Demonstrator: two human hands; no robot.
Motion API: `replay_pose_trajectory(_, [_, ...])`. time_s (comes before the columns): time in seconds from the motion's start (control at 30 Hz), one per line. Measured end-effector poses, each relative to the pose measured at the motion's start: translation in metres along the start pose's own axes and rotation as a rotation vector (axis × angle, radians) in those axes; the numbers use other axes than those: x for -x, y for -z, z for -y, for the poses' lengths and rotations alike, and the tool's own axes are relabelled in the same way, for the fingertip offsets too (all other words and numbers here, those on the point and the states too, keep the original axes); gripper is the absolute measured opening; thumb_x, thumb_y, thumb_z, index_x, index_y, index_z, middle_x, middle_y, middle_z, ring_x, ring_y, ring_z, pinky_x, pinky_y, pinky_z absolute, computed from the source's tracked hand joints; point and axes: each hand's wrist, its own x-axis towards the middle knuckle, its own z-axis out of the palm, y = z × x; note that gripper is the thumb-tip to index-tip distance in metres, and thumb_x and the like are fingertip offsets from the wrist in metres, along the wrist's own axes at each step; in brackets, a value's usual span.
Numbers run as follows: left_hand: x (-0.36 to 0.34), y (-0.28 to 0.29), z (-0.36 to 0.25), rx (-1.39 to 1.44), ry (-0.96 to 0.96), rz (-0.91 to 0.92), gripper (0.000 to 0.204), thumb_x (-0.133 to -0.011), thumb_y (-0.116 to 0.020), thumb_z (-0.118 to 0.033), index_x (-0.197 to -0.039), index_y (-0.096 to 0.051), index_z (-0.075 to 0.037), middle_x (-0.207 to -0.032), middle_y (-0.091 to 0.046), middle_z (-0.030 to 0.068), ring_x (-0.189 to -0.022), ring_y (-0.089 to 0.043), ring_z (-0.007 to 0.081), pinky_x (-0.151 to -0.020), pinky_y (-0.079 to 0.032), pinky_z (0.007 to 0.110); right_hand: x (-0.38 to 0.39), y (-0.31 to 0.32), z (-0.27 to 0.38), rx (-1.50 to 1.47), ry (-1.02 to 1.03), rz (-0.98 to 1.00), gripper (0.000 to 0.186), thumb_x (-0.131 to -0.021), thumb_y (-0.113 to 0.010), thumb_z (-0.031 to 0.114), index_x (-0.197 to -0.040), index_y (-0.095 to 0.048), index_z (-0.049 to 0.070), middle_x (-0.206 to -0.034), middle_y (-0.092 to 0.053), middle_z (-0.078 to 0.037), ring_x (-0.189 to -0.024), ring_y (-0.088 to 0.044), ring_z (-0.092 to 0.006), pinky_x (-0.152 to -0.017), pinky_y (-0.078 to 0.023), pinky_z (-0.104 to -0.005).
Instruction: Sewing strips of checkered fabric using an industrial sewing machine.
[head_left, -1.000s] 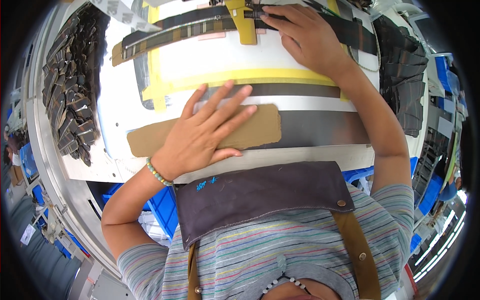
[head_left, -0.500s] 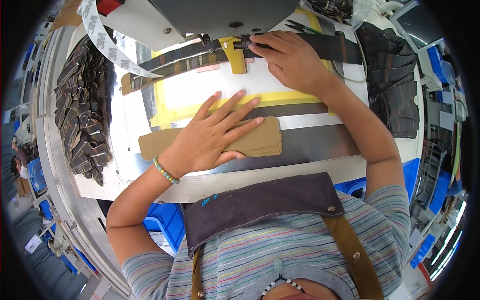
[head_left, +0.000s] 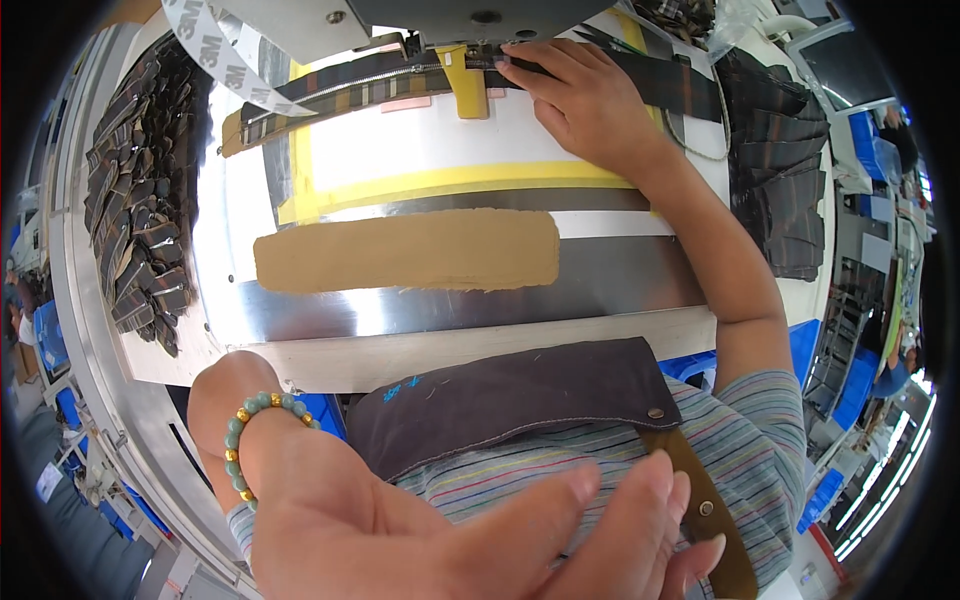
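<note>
My right hand (head_left: 597, 105) is at the sewing machine head (head_left: 420, 22), its thumb and fingers closed on a zipper (head_left: 375, 82) with silver teeth. The zipper lies along a dark plaid fabric strip that runs under the machine; a tan piece (head_left: 234, 134) shows at its left end. Just left of my fingertips is a yellow guide piece (head_left: 466, 88). Raised close to the camera, my left hand (head_left: 430, 530) has its fingers apart and bent, with nothing seen in them. Below the machine lies a stack of long tan pieces (head_left: 405, 250), untouched.
Piles of plaid fabric pieces lie left (head_left: 140, 215) and right (head_left: 780, 170) of the work surface. Printed white tape (head_left: 225, 65) hangs at upper left. Yellow tape (head_left: 470, 180) borders the white plate. Dark tweezers (head_left: 600, 42) lie behind my right hand.
My left hand has lifted off the tan stack and come back toward me, up near the camera. The stack is now fully uncovered. My right hand stays at the zipper.
</note>
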Motion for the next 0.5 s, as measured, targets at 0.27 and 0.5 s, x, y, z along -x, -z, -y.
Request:
replay_pose_trajectory(0.27, [0.014,-0.033,0.066,-0.534,-0.336,-0.261,0.026,-0.104,-0.066,-0.028,-0.118,-0.078,-0.009,-0.099,-0.076,0.0052,-0.101,-0.074,0.0227,-0.084,-0.059,0.030,-0.010,0.002,0.007,-0.010,0.013,-0.002,0.040,-0.086,-0.078,0.009,-0.126,-0.078,0.011,-0.134,-0.071,-0.003,-0.122,-0.069,-0.0245,-0.104,-0.057,-0.0437])
replay_pose_trajectory(0.5, [-0.015,-0.078,0.215,-0.772,-0.088,-0.012,0.051,-0.088,-0.071,-0.006,-0.136,-0.068,0.009,-0.137,-0.072,0.0211,-0.126,-0.071,0.0367,-0.097,-0.060,0.046,-0.010,0.006,0.010,0.028,-0.021,0.034,0.039,-0.087,-0.076,0.009,-0.126,-0.078,0.010,-0.134,-0.070,-0.006,-0.123,-0.068,-0.0254,-0.105,-0.057,-0.0432])
